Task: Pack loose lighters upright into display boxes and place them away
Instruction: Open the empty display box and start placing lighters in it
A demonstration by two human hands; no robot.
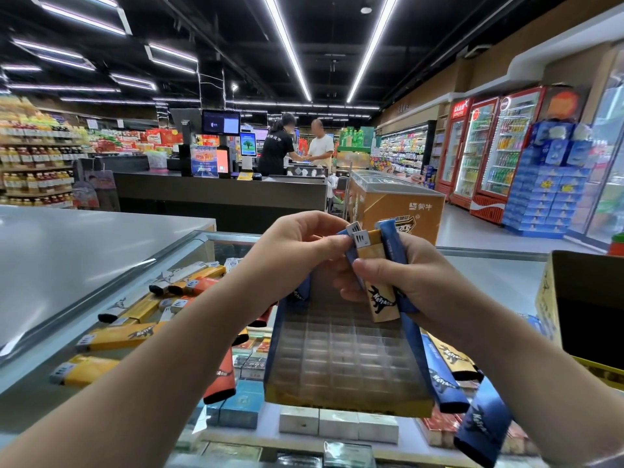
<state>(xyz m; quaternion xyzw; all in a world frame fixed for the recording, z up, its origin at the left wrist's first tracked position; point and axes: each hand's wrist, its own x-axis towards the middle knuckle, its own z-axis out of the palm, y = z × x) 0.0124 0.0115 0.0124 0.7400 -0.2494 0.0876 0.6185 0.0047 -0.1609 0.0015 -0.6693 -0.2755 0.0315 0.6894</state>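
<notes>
A display box (347, 349) with a clear grid of slots lies on the glass counter in front of me. My right hand (415, 282) grips a small bunch of upright lighters (380, 278), one yellow between blue ones, above the box's far end. My left hand (297, 244) pinches the silver top of that bunch. Loose yellow, orange and white lighters (135, 332) lie scattered on the glass to the left. More blue and yellow lighters (452, 380) lie at the box's right side.
A glass counter (489, 265) with cigarette packs beneath it spans the front. A grey countertop (67, 251) rises at the left. An open cardboard box (587, 305) stands at the right edge. Two people stand at the far checkout.
</notes>
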